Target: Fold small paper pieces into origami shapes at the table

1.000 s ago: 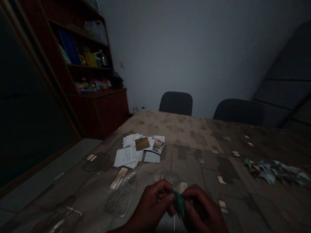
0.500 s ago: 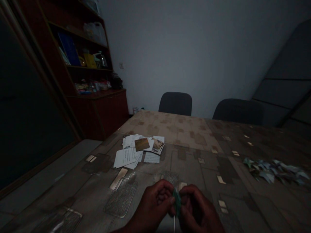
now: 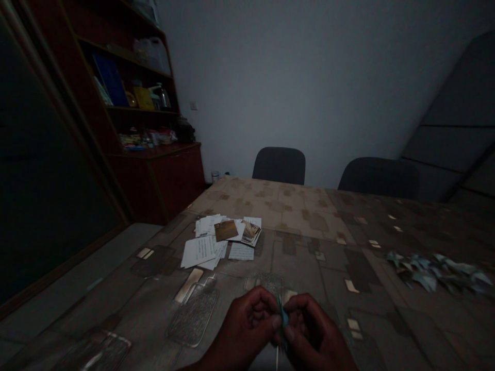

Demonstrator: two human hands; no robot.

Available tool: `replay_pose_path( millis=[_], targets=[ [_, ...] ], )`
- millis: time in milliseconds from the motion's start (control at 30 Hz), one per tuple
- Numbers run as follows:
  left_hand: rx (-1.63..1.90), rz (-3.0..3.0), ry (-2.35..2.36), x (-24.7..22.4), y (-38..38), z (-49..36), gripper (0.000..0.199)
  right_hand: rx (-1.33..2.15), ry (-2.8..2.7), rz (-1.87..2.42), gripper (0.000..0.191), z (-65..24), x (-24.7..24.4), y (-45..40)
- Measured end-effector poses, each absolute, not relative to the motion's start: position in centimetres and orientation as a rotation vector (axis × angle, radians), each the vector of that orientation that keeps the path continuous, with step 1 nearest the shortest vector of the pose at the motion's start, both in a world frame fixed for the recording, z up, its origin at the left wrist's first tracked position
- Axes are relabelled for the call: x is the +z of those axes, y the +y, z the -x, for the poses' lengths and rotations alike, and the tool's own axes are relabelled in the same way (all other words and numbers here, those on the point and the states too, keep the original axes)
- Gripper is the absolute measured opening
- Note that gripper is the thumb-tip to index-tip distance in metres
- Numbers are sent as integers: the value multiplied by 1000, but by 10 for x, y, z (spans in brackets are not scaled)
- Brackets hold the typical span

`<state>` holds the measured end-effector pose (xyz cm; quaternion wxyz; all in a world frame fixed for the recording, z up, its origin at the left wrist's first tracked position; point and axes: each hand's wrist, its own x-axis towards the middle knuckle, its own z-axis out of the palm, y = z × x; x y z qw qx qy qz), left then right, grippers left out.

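Note:
Close in front of me, my left hand (image 3: 251, 324) and my right hand (image 3: 317, 332) pinch a small piece of folded blue-green paper (image 3: 285, 316) between thumbs and fingers. It is held nearly edge-on to me, so its exact shape is hard to make out. Both hands are closed, with fingertips meeting around the paper just above the table. Far to the right lies a heap of pale, pointed folded paper pieces (image 3: 436, 272), dim and crumpled-looking.
A patterned cloth covers the table (image 3: 309, 268). Printed cards (image 3: 199, 251) and small pictures (image 3: 226, 230) lie spread left of centre. Two dark chairs (image 3: 279, 165) stand at the far edge, by the wall. On the left rises a red-brown shelf cabinet (image 3: 162, 175) with assorted items.
The paper between my fingers has turned, showing a thinner, bluer edge than the green face seen before. Both hands have stayed nearly in place.

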<state>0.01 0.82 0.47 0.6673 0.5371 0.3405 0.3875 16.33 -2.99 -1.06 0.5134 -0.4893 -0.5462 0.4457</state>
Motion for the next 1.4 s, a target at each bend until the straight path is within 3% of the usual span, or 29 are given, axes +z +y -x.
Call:
replay_pose_path(
  millis=[500,833,1400],
  targets=[
    [892,-1165,746,3,9,0,17,923,-1446,1237,16,-167,0,-31],
    [866,-1149,740,4,11,0,24,783,-1568,1265,13,-171,-2,-31],
    [874,-1265,871,4,9,-3,15,812,-1527,1298,13,-164,-3,-31]
  ],
)
